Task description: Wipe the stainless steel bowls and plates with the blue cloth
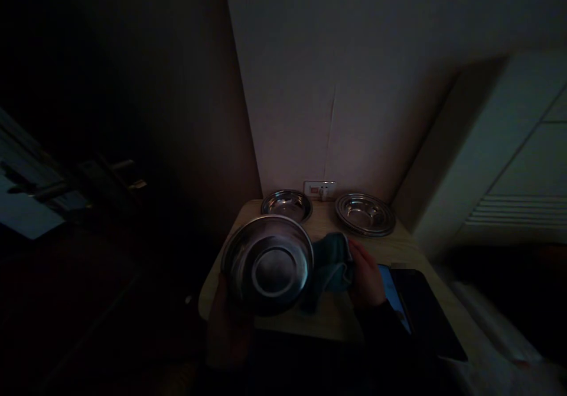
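Observation:
A round stainless steel bowl point(274, 271) is tilted up above the front of the small wooden table point(328, 325), its ringed base facing me. My left hand point(224, 319) grips it by the lower left rim, with the fingers partly hidden behind it in the dark. My right hand point(367, 275) is closed on a bunched teal cloth point(333, 263), just right of the bowl. Whether the cloth touches the bowl's rim I cannot tell. Behind the bowl, one metal dish point(289, 204) lies at the back left of the table.
Stacked metal plates point(365, 214) lie at the back right. A wall socket point(319, 189) holds a plug. By my right arm are a phone-like lit screen point(394, 295) and a dark flat case point(427, 310). A pale cabinet point(496, 166) stands right; a door handle point(124, 164) is left.

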Demonstrator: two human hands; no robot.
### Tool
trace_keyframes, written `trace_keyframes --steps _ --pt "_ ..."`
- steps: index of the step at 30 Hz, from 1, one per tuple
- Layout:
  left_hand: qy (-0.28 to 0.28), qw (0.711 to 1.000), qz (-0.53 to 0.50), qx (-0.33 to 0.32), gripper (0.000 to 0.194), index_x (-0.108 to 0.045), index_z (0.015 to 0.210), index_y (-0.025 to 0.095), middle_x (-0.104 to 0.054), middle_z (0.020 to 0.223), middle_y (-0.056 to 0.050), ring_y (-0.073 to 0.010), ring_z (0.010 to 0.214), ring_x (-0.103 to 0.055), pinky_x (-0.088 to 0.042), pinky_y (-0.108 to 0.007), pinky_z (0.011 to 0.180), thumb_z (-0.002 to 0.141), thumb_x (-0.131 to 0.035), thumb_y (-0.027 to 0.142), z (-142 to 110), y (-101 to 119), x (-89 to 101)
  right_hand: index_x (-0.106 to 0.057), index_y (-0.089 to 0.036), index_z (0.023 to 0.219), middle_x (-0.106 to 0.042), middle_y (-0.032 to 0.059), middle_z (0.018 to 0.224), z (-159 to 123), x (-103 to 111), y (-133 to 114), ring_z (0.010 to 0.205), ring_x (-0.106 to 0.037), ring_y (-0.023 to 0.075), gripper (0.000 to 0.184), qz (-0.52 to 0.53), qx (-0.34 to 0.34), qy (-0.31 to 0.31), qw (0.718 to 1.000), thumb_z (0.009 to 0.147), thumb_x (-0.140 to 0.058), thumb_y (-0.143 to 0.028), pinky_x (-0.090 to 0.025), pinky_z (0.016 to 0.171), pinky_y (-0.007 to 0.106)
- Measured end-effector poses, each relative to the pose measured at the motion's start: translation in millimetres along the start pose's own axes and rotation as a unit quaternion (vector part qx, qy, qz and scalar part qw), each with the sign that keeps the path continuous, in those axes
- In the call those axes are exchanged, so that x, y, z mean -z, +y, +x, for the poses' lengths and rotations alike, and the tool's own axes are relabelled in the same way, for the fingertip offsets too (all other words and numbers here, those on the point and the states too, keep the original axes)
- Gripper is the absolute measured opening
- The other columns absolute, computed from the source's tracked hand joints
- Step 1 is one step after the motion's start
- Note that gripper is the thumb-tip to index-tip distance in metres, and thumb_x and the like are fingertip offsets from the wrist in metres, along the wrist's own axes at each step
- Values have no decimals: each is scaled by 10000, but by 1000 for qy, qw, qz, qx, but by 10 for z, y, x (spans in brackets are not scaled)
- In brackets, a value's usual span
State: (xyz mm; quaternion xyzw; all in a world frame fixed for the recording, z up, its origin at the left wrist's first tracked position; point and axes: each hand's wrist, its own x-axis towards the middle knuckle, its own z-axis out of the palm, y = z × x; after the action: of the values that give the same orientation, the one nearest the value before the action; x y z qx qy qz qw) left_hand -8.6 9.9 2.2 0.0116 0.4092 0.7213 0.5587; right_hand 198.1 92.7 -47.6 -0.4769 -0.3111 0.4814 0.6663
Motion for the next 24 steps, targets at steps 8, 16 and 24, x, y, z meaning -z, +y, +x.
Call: trace_keyframes --steps 8,16,24 --pt "-56 998 -10 8 355 -641 1114 257 -637 1180 -12 -215 1216 -469 -295 -373 1067 856 -449 409 -6 -160 -13 -690 -196 912 -698 50 962 -226 27 -192 935 -614 227 312 -66 70 10 995 707 -630 -423 -459 824 354" --pt "-32 999 11 10 367 -649 1104 263 -641 1170 -20 -232 1218 -467 -352 -388 1036 816 -510 444 -59 -225 -29 -673 -202 912 -697 45 920 -327 -89 -262 844 -620 209 305 -98 92 -32 990 752 -580 -444 -469 738 322" --pt "-44 997 42 -38 393 -639 1118 256 -643 1165 -34 -249 1163 -520 -424 -382 970 786 -550 447 -45 -286 22 -598 -204 866 -649 -1 773 -230 -17 -231 679 -567 155 302 -97 57 -47 993 765 -570 -487 -432 617 262"
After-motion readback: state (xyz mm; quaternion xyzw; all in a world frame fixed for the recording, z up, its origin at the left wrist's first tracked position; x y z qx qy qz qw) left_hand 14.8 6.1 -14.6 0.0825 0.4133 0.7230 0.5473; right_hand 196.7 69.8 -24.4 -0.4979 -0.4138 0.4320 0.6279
